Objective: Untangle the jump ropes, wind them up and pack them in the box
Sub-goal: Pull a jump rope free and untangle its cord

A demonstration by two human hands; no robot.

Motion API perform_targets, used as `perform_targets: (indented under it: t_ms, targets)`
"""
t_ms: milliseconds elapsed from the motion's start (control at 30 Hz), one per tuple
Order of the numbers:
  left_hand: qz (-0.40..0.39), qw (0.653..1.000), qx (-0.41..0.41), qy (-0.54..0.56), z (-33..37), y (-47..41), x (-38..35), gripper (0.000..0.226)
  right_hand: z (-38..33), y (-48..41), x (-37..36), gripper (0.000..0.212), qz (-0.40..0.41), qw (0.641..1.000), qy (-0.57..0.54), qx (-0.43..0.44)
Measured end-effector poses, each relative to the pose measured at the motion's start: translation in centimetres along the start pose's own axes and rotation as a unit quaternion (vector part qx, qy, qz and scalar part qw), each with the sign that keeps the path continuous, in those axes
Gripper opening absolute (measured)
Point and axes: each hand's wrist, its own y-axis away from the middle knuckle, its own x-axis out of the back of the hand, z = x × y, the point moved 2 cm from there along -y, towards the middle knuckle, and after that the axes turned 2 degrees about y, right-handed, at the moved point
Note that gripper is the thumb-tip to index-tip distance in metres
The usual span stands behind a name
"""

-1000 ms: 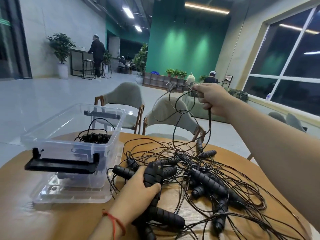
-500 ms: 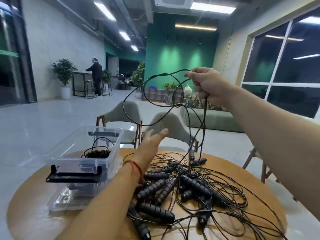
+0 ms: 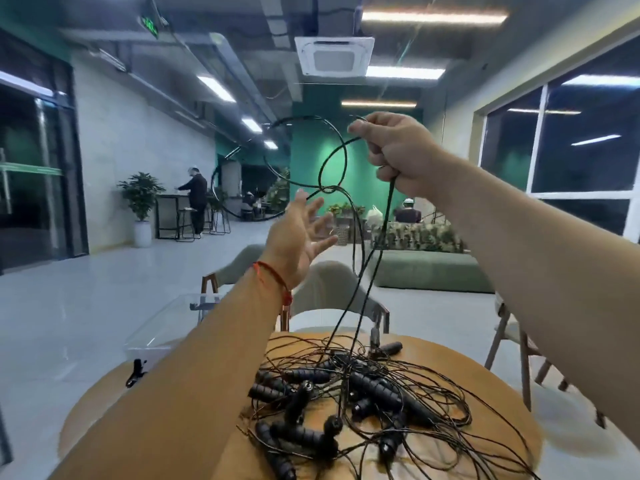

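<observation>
The right hand [image 3: 398,154] is raised high above the worktop [image 3: 495,403], and its fingers are curled closed around one black jump rope [image 3: 327,189]. The thumb and forefinger pinch the cord at the top, and the same cord leaves the bottom of the fist and hangs down. From the grip this rope makes large loops in the air to the left – they cross each other just beside the fingertips of the left hand [image 3: 298,237].

The left hand is lifted too, a little lower, with its fingers spread wide and holding nothing. Whether a fingertip touches the cord I cannot tell. A red string [image 3: 273,275] is around its wrist.

The lifted cord runs down into the pile of tangled ropes [image 3: 346,403], which lies in the middle of the round wooden worktop – many black ribbed handles with thin cords spread around them.

The clear plastic box [image 3: 166,323] stands on the left side of the worktop, partly hidden behind the left forearm. A grey chair [image 3: 329,289] stands behind the worktop.
</observation>
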Motion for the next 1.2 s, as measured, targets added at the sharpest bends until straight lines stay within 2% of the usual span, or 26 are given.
perform_targets:
  t_ms: [100, 267, 433, 567, 667, 833, 900, 1100, 1133, 1200]
  targets:
    - [0.012, 0.998, -0.021, 0.056, 3.9, 0.2, -1.7, 0.039, -4.4, 0.7, 0.7, 0.011, 0.010, 0.999, -0.004, 0.033]
    - [0.009, 0.991, -0.067, 0.114, 11.1, 1.5, -4.1, 0.036, -9.9, 2.3, 1.9, 0.017, 0.013, 0.998, -0.023, 0.061]
    - [0.004, 0.990, -0.100, 0.097, 17.2, 4.8, -6.3, 0.030, -13.7, 5.6, 2.8, 0.014, 0.015, 0.997, -0.032, 0.074]
    - [-0.011, 0.994, -0.084, 0.070, 18.1, 7.1, -6.3, 0.032, -12.4, 8.7, 2.4, 0.024, 0.014, 0.999, 0.001, 0.052]
    - [-0.035, 0.997, -0.050, 0.039, 18.1, 9.0, -5.2, 0.040, -9.7, 11.2, 2.0, 0.022, 0.017, 0.999, 0.021, 0.017]
    - [-0.095, 0.995, -0.015, 0.007, 19.4, 12.0, -2.5, 0.086, -5.4, 14.8, 2.2, 0.021, 0.022, 0.997, 0.035, -0.065]
    - [-0.108, 0.994, -0.005, 0.005, 19.4, 12.3, -1.4, 0.096, -4.3, 15.3, 2.5, 0.017, 0.030, 0.996, 0.023, -0.077]
    - [-0.055, 0.997, 0.027, 0.049, 18.8, 11.9, 2.1, 0.101, -2.4, 15.0, 3.7, 0.014, 0.052, 0.994, 0.017, -0.099]
    - [-0.043, 0.997, 0.037, 0.047, 18.6, 11.8, 2.6, 0.097, -2.1, 15.0, 3.9, 0.015, 0.053, 0.993, 0.024, -0.103]
    - [-0.014, 0.999, 0.044, 0.009, 17.8, 11.8, 3.2, 0.075, -1.8, 15.2, 3.9, 0.017, 0.054, 0.992, 0.031, -0.106]
